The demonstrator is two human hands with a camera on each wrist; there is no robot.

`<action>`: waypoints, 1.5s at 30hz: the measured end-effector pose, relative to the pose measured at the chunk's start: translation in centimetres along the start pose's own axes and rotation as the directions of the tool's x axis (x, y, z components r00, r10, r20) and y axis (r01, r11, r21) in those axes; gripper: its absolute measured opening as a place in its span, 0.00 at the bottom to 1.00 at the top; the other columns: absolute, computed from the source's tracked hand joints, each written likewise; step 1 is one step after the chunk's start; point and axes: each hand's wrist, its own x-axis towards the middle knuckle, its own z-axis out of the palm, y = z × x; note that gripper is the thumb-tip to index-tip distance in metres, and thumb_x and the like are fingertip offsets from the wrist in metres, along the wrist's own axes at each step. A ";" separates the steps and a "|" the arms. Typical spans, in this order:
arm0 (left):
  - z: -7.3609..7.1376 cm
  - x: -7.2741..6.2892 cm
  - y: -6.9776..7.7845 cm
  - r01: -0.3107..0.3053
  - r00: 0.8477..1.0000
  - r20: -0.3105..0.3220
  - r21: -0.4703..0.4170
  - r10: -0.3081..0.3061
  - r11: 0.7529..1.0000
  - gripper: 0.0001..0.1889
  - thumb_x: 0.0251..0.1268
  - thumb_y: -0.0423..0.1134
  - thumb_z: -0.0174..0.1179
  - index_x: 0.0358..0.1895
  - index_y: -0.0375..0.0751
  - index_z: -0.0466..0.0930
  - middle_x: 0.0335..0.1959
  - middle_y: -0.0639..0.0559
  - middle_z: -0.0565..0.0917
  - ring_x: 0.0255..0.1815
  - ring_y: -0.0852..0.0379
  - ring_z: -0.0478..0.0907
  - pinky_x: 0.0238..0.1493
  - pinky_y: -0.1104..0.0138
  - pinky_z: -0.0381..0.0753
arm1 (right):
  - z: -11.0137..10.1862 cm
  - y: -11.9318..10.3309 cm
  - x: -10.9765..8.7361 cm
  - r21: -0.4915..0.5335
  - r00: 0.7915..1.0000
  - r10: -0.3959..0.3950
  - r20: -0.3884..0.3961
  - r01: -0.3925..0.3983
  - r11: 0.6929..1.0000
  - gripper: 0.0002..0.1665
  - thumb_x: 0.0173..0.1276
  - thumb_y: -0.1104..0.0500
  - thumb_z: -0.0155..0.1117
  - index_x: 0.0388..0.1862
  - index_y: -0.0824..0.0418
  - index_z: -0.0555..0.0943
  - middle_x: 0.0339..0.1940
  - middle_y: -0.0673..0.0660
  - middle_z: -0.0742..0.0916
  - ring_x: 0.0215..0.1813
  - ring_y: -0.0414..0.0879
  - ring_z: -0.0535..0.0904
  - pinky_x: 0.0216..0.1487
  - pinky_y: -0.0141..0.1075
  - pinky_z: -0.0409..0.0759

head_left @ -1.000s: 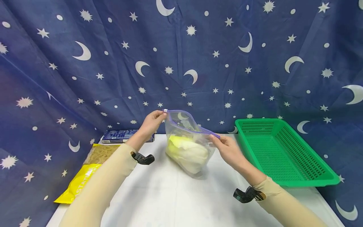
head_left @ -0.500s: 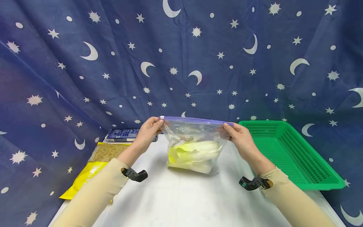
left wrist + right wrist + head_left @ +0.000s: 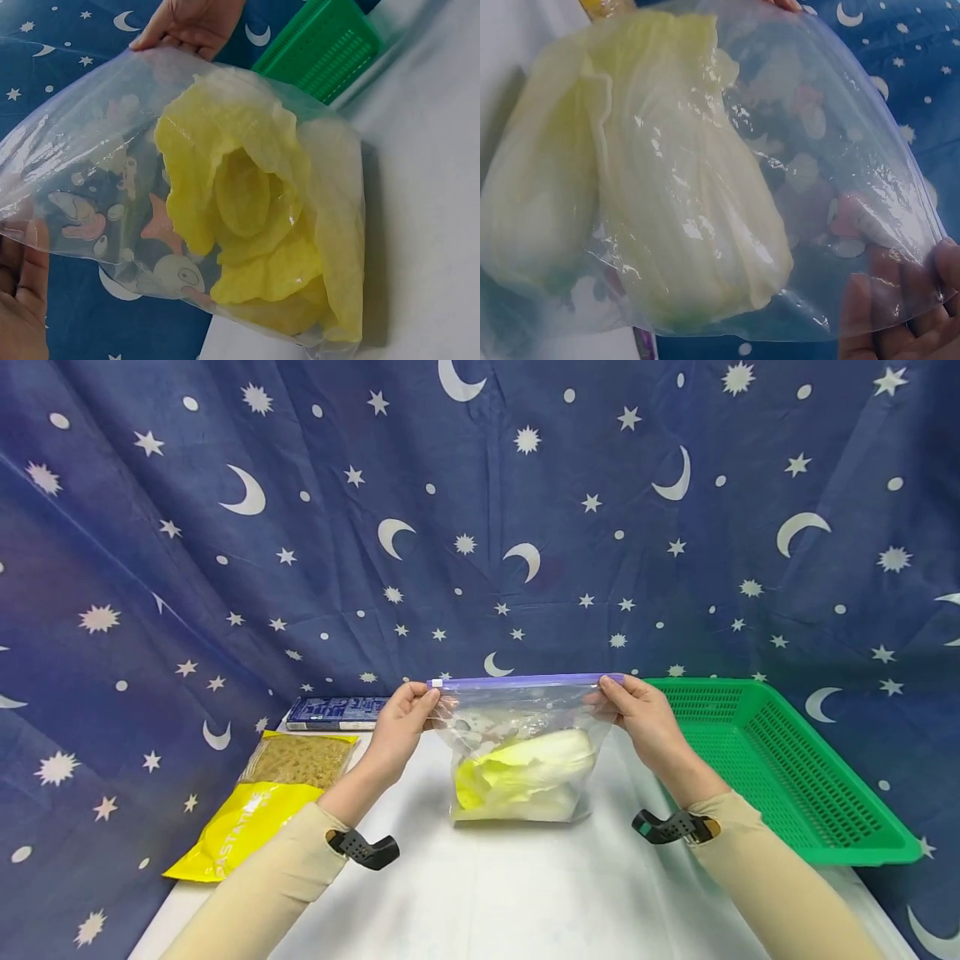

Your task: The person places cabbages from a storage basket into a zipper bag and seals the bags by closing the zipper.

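Note:
A clear zip bag (image 3: 517,700) hangs upright between my hands, its purple zipper strip (image 3: 525,680) stretched straight across the top. At the strip's left end sits a white slider (image 3: 437,683). My left hand (image 3: 399,727) pinches that corner between thumb and fingers. The opposite corner is pinched by my right hand (image 3: 647,720). Inside lies napa cabbage (image 3: 525,770), with yellow leaf tips (image 3: 240,187) toward the left and pale stems (image 3: 690,180) toward the right. The bag's base is at the table; whether it bears weight there I cannot tell. Printed cartoon figures show on the plastic.
A green plastic basket (image 3: 832,857) stands at the right of the white table (image 3: 480,893). On the left lies a yellow pasta bag (image 3: 262,806), partly behind my left arm. A flat blue box (image 3: 337,714) sits behind it. A blue curtain (image 3: 480,527) hangs at the back.
The bag's gaping, slanted mouth has been drawn out flat and level. My right hand has moved up and right, the left slightly lower, and the bag now faces me squarely.

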 end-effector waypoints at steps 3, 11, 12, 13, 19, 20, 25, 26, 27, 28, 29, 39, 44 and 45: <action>0.3 -0.1 -0.3 0.019 1.000 -0.001 0.007 -0.019 1.000 0.11 0.82 0.41 0.52 0.51 0.34 0.73 0.46 0.45 0.88 0.42 0.56 0.84 0.50 0.63 0.85 | -0.2 0.7 0.3 0.011 1.000 0.023 -0.013 -0.023 1.000 0.20 0.78 0.47 0.59 0.49 0.63 0.82 0.35 0.45 0.90 0.39 0.41 0.82 0.47 0.32 0.84; 0.4 -0.4 -0.6 0.005 1.000 0.023 0.047 -0.006 0.999 0.12 0.83 0.42 0.50 0.50 0.34 0.73 0.49 0.40 0.88 0.45 0.52 0.85 0.52 0.60 0.85 | 0.1 -0.1 1.0 -0.157 0.992 -0.035 -0.125 0.015 0.988 0.28 0.79 0.45 0.59 0.65 0.63 0.78 0.50 0.49 0.84 0.49 0.40 0.79 0.52 0.32 0.81; 0.4 -0.5 -0.5 0.001 1.000 0.028 0.049 -0.002 0.999 0.12 0.83 0.41 0.50 0.50 0.34 0.73 0.49 0.40 0.88 0.45 0.52 0.85 0.53 0.59 0.85 | 0.4 -0.7 1.0 -0.191 0.987 -0.079 -0.143 0.051 0.980 0.28 0.79 0.45 0.59 0.67 0.61 0.77 0.53 0.51 0.83 0.52 0.41 0.78 0.54 0.32 0.79; 0.4 -0.5 -0.5 -0.002 0.999 0.034 0.053 0.000 0.999 0.12 0.83 0.41 0.50 0.51 0.34 0.73 0.49 0.41 0.87 0.45 0.51 0.85 0.53 0.59 0.85 | 0.7 -1.3 1.1 -0.229 0.979 -0.132 -0.154 0.094 0.969 0.28 0.79 0.45 0.58 0.68 0.60 0.77 0.56 0.53 0.82 0.54 0.42 0.78 0.54 0.33 0.78; 0.4 -0.9 -0.2 -0.006 0.999 0.033 0.054 0.005 0.999 0.11 0.82 0.41 0.52 0.53 0.35 0.74 0.49 0.42 0.87 0.44 0.52 0.85 0.53 0.59 0.86 | 5.0 -5.4 1.3 -0.440 0.921 -0.390 0.000 0.350 0.827 0.18 0.78 0.51 0.60 0.60 0.57 0.83 0.57 0.54 0.85 0.58 0.48 0.77 0.56 0.43 0.76; 0.4 -0.9 -0.3 -0.005 1.000 0.028 0.051 0.004 0.999 0.12 0.82 0.41 0.52 0.53 0.34 0.74 0.49 0.42 0.87 0.44 0.53 0.86 0.52 0.59 0.86 | 6.0 -5.9 1.3 -0.473 0.915 -0.399 0.057 0.377 0.796 0.17 0.78 0.51 0.61 0.59 0.56 0.85 0.56 0.52 0.85 0.59 0.48 0.77 0.57 0.45 0.76; 0.5 -1.0 -0.3 0.006 1.000 0.018 0.019 -0.007 1.000 0.11 0.81 0.40 0.54 0.53 0.34 0.71 0.51 0.38 0.86 0.42 0.55 0.86 0.51 0.60 0.86 | 10.6 -7.2 1.5 -0.610 0.875 -0.349 0.335 0.484 0.628 0.15 0.76 0.52 0.64 0.57 0.53 0.87 0.56 0.48 0.87 0.63 0.48 0.76 0.61 0.47 0.76; 0.4 -1.1 -0.3 0.007 1.000 0.021 0.015 -0.007 1.000 0.11 0.81 0.40 0.54 0.53 0.34 0.70 0.52 0.37 0.86 0.42 0.55 0.87 0.51 0.59 0.86 | 11.4 -7.3 1.6 -0.626 0.863 -0.336 0.376 0.504 0.595 0.16 0.75 0.52 0.64 0.57 0.53 0.87 0.55 0.49 0.87 0.63 0.48 0.76 0.62 0.46 0.76; 0.4 -1.1 -0.2 0.006 1.000 0.026 0.008 -0.006 1.000 0.11 0.81 0.39 0.54 0.53 0.34 0.70 0.52 0.37 0.85 0.42 0.55 0.87 0.51 0.59 0.86 | 12.2 -7.3 1.7 -0.638 0.854 -0.319 0.411 0.519 0.569 0.16 0.75 0.53 0.65 0.58 0.54 0.87 0.55 0.49 0.88 0.62 0.48 0.77 0.63 0.45 0.76; 0.4 -1.1 -0.2 0.006 1.000 0.029 0.006 -0.006 1.000 0.11 0.81 0.39 0.53 0.54 0.34 0.70 0.52 0.37 0.85 0.42 0.55 0.87 0.51 0.59 0.86 | 12.8 -7.3 1.9 -0.646 0.846 -0.299 0.441 0.530 0.549 0.17 0.75 0.53 0.65 0.58 0.55 0.87 0.55 0.50 0.88 0.62 0.48 0.78 0.63 0.44 0.77; 0.4 -1.1 -0.2 0.005 0.999 0.031 0.005 -0.006 1.000 0.11 0.81 0.39 0.53 0.54 0.33 0.71 0.52 0.37 0.85 0.43 0.55 0.87 0.51 0.59 0.86 | 13.5 -7.3 2.0 -0.654 0.842 -0.278 0.462 0.535 0.535 0.17 0.75 0.53 0.65 0.58 0.55 0.87 0.54 0.50 0.88 0.61 0.48 0.78 0.62 0.43 0.77; 0.6 -1.1 -0.1 -0.022 1.000 -0.008 -0.047 0.021 0.999 0.09 0.80 0.33 0.53 0.54 0.32 0.70 0.47 0.37 0.82 0.43 0.54 0.87 0.52 0.58 0.87 | 16.7 -7.5 3.1 -0.694 0.851 -0.152 0.502 0.502 0.517 0.11 0.73 0.54 0.66 0.50 0.54 0.89 0.47 0.48 0.89 0.51 0.45 0.84 0.51 0.40 0.82; 0.5 -1.2 0.0 -0.070 0.997 -0.036 -0.071 0.067 0.995 0.11 0.81 0.35 0.53 0.56 0.31 0.69 0.48 0.39 0.80 0.47 0.52 0.84 0.53 0.55 0.86 | 17.0 -7.6 3.2 -0.695 0.862 -0.140 0.487 0.480 0.535 0.10 0.74 0.54 0.66 0.49 0.53 0.89 0.46 0.48 0.89 0.48 0.42 0.83 0.49 0.39 0.82; 0.5 -1.2 0.0 -0.077 0.996 -0.041 -0.073 0.075 0.994 0.12 0.81 0.35 0.53 0.56 0.31 0.69 0.48 0.40 0.80 0.48 0.52 0.83 0.54 0.55 0.86 | 17.1 -7.6 3.2 -0.694 0.862 -0.139 0.487 0.479 0.538 0.10 0.74 0.54 0.66 0.49 0.53 0.90 0.46 0.47 0.90 0.47 0.41 0.83 0.49 0.39 0.82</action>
